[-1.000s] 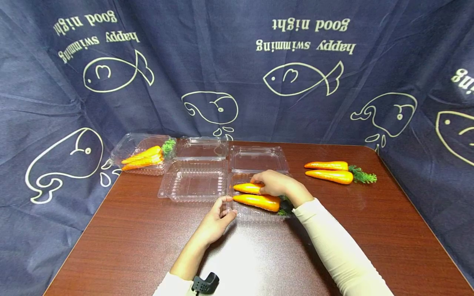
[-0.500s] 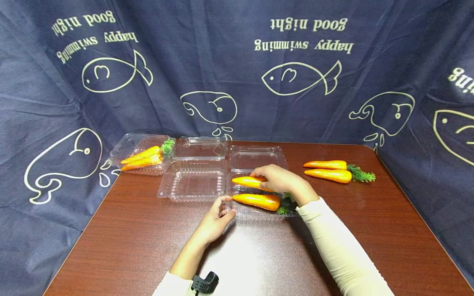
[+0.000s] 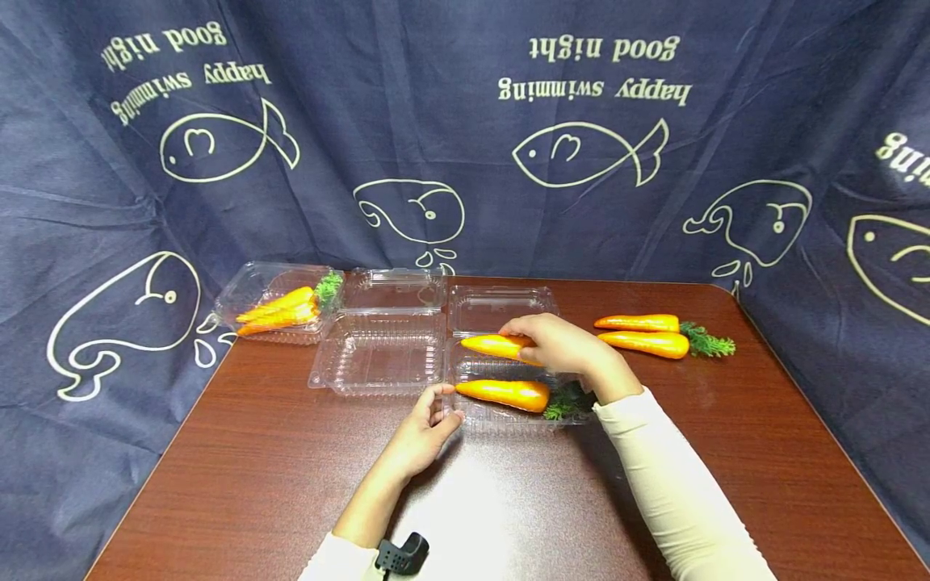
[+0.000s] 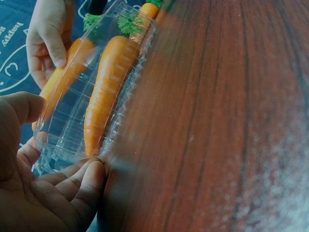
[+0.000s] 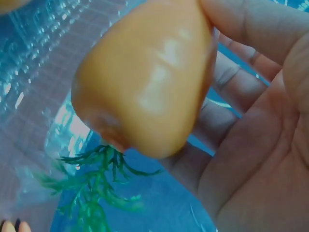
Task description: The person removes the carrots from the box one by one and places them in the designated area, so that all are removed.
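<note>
My right hand [image 3: 570,351] grips an orange carrot [image 3: 490,344] above the back part of an open clear plastic clamshell container [image 3: 483,418]. In the right wrist view this carrot [image 5: 145,82] fills the middle, fingers along its side and its green leaves [image 5: 99,188] hanging below. A second carrot [image 3: 504,395] lies in the container's front half, its tip to the left. My left hand [image 3: 423,436] holds the container's left end; the left wrist view shows the fingers [image 4: 94,176] pinching its rim near that carrot's tip.
Left of it stands another open clear container [image 3: 385,355]. A closed container [image 3: 254,282] with carrots inside sits at the far left. Two loose carrots [image 3: 647,344] lie on the brown table [image 3: 726,452] to the right. A blue printed curtain [image 3: 465,121] hangs behind.
My right hand has shifted back and slightly right with the carrot, widening the gap to the carrot lying in front. My left hand has kept its place on the container.
</note>
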Demonstrator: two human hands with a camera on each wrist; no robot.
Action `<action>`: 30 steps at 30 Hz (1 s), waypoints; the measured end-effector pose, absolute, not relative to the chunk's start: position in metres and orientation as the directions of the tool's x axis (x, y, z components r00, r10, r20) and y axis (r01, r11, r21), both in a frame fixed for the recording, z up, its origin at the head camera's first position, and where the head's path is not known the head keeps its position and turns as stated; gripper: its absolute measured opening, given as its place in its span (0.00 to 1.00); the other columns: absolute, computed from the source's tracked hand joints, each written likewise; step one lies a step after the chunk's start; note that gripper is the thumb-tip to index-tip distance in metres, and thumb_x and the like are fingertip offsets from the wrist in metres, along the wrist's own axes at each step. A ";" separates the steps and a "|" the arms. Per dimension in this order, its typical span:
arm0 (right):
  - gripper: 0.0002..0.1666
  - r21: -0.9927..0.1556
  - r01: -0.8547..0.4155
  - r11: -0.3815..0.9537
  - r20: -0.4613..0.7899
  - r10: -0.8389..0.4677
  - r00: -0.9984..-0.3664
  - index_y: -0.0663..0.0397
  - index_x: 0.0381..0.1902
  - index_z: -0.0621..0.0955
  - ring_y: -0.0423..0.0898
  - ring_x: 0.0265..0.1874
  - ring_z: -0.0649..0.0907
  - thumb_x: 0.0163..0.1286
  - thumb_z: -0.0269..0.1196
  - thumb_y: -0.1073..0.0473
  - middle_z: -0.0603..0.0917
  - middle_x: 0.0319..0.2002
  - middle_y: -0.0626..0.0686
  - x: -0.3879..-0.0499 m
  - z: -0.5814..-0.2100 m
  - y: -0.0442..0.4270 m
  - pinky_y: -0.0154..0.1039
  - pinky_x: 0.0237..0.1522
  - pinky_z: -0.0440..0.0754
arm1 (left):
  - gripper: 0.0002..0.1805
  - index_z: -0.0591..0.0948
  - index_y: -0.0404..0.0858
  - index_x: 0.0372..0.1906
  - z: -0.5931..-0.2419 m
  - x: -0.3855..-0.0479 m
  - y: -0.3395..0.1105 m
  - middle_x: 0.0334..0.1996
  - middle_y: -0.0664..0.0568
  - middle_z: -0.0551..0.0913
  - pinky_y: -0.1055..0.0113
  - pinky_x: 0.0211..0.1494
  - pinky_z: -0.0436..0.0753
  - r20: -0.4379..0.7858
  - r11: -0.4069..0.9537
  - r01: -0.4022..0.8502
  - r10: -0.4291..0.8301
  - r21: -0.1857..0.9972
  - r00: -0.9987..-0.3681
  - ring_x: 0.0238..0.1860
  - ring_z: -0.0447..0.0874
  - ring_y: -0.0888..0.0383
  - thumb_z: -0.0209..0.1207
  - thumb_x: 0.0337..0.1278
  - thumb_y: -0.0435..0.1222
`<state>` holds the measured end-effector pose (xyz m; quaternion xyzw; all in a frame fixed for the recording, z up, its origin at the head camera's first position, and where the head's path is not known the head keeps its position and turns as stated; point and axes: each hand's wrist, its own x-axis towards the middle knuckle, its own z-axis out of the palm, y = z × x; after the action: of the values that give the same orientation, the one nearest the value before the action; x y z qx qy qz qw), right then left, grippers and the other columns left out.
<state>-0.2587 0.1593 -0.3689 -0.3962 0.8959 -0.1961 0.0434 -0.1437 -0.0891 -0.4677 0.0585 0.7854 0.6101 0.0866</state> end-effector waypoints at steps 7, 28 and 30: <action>0.21 -0.421 -0.635 0.647 0.083 -0.670 -0.738 0.58 0.54 0.82 0.47 0.41 0.81 0.61 0.65 0.71 0.85 0.45 0.51 -0.259 -0.363 0.177 0.47 0.48 0.77 | 0.24 0.69 0.41 0.65 -0.468 -0.144 -0.089 0.38 0.51 0.72 0.71 0.30 0.69 -0.068 0.250 -0.016 0.197 0.968 -0.978 0.33 0.68 0.59 0.59 0.68 0.38; 0.24 -0.655 -0.430 0.621 0.032 -0.546 -0.837 0.55 0.52 0.80 0.49 0.38 0.77 0.57 0.61 0.74 0.82 0.41 0.52 -0.260 -0.377 0.252 0.42 0.41 0.73 | 0.24 0.69 0.42 0.65 -0.464 -0.143 -0.089 0.39 0.51 0.74 0.67 0.33 0.70 -0.079 0.293 -0.022 0.184 0.956 -0.980 0.35 0.69 0.58 0.59 0.67 0.40; 0.24 -0.666 -0.418 0.618 0.031 -0.537 -0.843 0.55 0.52 0.81 0.49 0.37 0.76 0.57 0.61 0.74 0.82 0.40 0.52 -0.257 -0.375 0.257 0.41 0.40 0.73 | 0.24 0.69 0.42 0.64 -0.463 -0.142 -0.089 0.38 0.52 0.74 0.68 0.33 0.70 -0.076 0.294 -0.019 0.184 0.956 -0.980 0.36 0.69 0.58 0.59 0.67 0.39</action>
<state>-0.2573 0.2574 -0.3755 -0.2666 0.8953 -0.3463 0.0859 -0.1425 -0.0890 -0.4635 0.0518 0.7997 0.5920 0.0857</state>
